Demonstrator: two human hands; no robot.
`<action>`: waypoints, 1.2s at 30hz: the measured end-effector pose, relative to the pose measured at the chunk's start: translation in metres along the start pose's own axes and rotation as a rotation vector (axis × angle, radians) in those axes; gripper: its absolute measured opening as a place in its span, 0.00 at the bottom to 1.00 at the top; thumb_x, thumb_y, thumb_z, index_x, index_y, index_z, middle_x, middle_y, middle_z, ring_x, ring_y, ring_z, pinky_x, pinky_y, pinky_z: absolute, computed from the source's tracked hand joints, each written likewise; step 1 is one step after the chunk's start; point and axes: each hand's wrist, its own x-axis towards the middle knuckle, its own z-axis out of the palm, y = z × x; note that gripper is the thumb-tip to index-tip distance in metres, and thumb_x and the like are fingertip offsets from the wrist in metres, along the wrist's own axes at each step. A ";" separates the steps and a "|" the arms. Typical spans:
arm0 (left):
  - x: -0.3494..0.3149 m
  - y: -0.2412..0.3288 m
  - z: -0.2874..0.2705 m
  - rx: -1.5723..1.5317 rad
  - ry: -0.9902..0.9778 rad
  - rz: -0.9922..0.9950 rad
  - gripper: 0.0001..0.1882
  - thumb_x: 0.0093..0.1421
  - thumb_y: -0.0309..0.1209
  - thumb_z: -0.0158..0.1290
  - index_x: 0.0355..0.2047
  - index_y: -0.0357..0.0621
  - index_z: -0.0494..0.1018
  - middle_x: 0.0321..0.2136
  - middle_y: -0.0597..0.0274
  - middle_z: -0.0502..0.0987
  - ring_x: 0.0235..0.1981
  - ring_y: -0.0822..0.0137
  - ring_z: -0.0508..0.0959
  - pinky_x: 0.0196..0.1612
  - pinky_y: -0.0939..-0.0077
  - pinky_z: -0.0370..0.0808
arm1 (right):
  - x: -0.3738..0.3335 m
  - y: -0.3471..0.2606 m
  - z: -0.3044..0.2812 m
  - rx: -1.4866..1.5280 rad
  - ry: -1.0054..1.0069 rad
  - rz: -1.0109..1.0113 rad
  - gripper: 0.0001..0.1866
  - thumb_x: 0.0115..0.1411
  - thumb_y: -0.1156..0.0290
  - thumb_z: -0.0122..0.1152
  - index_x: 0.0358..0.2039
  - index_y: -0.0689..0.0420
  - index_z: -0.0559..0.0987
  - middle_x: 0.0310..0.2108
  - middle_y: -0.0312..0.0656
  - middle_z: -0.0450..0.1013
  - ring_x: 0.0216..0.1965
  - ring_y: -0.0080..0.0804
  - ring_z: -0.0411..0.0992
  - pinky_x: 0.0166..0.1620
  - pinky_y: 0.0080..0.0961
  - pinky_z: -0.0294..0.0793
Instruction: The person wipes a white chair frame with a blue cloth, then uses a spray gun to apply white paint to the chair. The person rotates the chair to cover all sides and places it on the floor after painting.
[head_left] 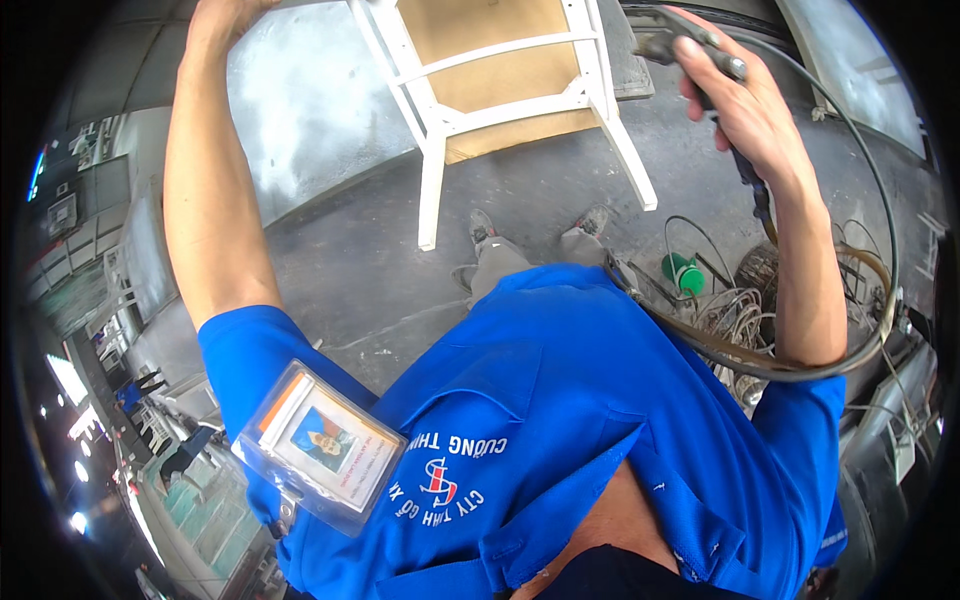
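Note:
A white chair frame [515,122] with a brown panel [490,75] stands in front of me, two of its legs pointing toward me. Up at the right, my right hand [752,118] is wrapped round a dark spray gun [738,67], its nozzle end blurred and directed left toward the chair. A hose [884,180] loops from the gun around my right forearm. My left hand [232,14] reaches up past the chair's left side and is cut off by the top edge. Its fingers are mostly out of view, so its grip is hidden.
A pale metal-like sheet [305,110] is behind the chair at left. Low on the right are a green container [684,273], tangled hoses [735,325] and a dark drum [757,268]. Grey floor [350,235] lies around my feet. A distant person [130,395] is far left.

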 end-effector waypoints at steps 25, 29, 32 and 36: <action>-0.090 0.049 -0.007 -0.142 0.190 0.338 0.14 0.49 0.37 0.70 0.29 0.39 0.86 0.27 0.43 0.84 0.30 0.53 0.86 0.38 0.61 0.80 | -0.112 0.116 0.331 0.227 0.103 0.036 0.32 0.67 0.49 0.61 0.68 0.46 0.71 0.62 0.53 0.73 0.66 0.52 0.68 0.66 0.41 0.68; -0.046 0.029 0.007 0.020 -0.042 0.472 0.26 0.59 0.52 0.63 0.48 0.45 0.83 0.35 0.57 0.85 0.38 0.63 0.82 0.44 0.65 0.76 | -0.122 0.137 0.326 0.350 0.219 0.190 0.31 0.67 0.50 0.62 0.67 0.45 0.71 0.58 0.54 0.76 0.62 0.51 0.72 0.63 0.40 0.72; -0.030 0.018 0.016 0.027 -0.038 0.438 0.26 0.61 0.52 0.61 0.45 0.41 0.83 0.33 0.56 0.84 0.37 0.64 0.82 0.45 0.66 0.75 | -0.132 0.154 0.307 0.207 0.431 0.137 0.31 0.67 0.50 0.62 0.67 0.45 0.72 0.57 0.53 0.76 0.60 0.51 0.74 0.61 0.39 0.74; -0.029 0.017 0.013 0.046 -0.071 0.349 0.26 0.61 0.52 0.61 0.45 0.41 0.83 0.32 0.57 0.83 0.38 0.65 0.82 0.45 0.66 0.75 | -0.138 0.172 0.282 0.201 0.579 0.122 0.31 0.67 0.49 0.62 0.66 0.46 0.72 0.57 0.54 0.76 0.59 0.53 0.74 0.60 0.41 0.75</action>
